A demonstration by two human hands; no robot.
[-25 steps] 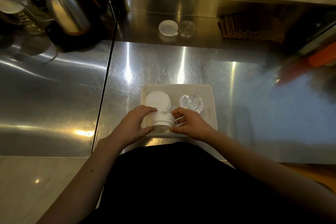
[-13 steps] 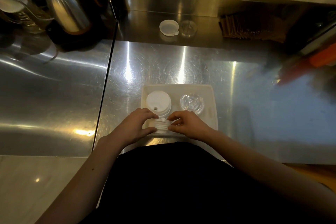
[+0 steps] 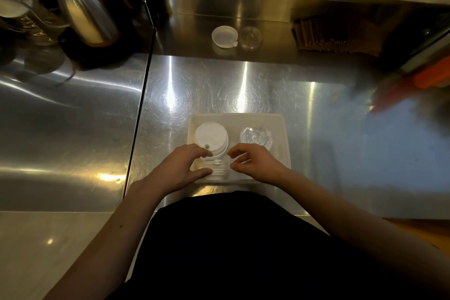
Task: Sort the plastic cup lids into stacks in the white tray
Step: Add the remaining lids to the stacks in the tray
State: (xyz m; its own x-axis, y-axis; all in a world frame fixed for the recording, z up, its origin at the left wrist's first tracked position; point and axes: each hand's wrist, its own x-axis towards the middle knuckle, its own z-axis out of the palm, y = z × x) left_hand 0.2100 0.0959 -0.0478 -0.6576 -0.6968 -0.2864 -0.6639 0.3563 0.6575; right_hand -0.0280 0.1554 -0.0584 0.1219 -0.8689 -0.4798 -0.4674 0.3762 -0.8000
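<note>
Fingers of left hand (image 3: 180,168) and right hand (image 3: 255,163) loosely flank one of three lid stacks (image 3: 218,170), gripping nothing

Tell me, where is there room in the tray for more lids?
White tray: bare at the near right corner, below the clear lids. The left side is crowded: white lid stack, small stack, left hand, right hand.

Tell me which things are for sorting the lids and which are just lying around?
For the job: white tray, white lid stack, clear lid stack, small lid stack between the left hand and right hand.

Lying around: kettle, brown sleeves.
</note>
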